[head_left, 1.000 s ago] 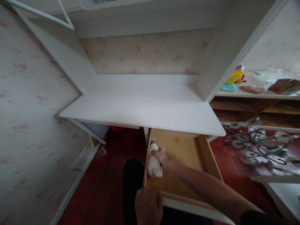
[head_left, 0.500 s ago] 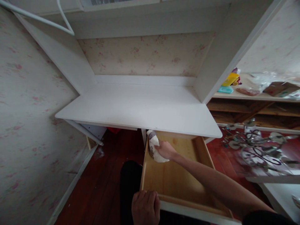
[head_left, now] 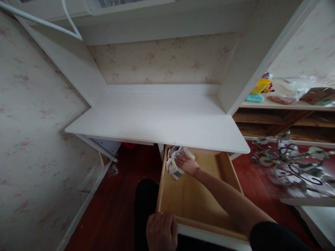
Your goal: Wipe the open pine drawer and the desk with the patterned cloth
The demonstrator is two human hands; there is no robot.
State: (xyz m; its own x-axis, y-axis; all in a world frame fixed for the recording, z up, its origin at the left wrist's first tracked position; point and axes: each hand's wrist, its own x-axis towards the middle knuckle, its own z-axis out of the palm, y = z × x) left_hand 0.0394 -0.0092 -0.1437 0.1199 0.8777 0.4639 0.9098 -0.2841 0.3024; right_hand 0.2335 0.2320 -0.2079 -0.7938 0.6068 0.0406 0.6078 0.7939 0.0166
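Note:
A pulled-out wooden drawer point(head_left: 193, 195) with a white front sits under the white desk. My left hand point(head_left: 162, 232) is curled over the drawer's front left corner, fingers closed on the edge. Inside, a crumpled white cloth point(head_left: 172, 164) with dark print lies in the back left corner. My right hand point(head_left: 187, 164) rests flat on top of that cloth, its fingers stretched out toward the left wall of the drawer. My right forearm crosses the drawer from the lower right.
Above the drawer spreads the white desktop point(head_left: 157, 118), with a hutch around it. At right, a low shelf point(head_left: 277, 104) bears a yellow item point(head_left: 260, 86) and plastic bags. A metal chandelier point(head_left: 295, 167) is on the red floor point(head_left: 110, 205). My dark-clothed knee point(head_left: 146, 195) is left of the drawer.
My right hand has gone from grasping the bunched cloth along the drawer's left side to lying flat on it. The cloth is more spread out in the corner. My left hand stays put.

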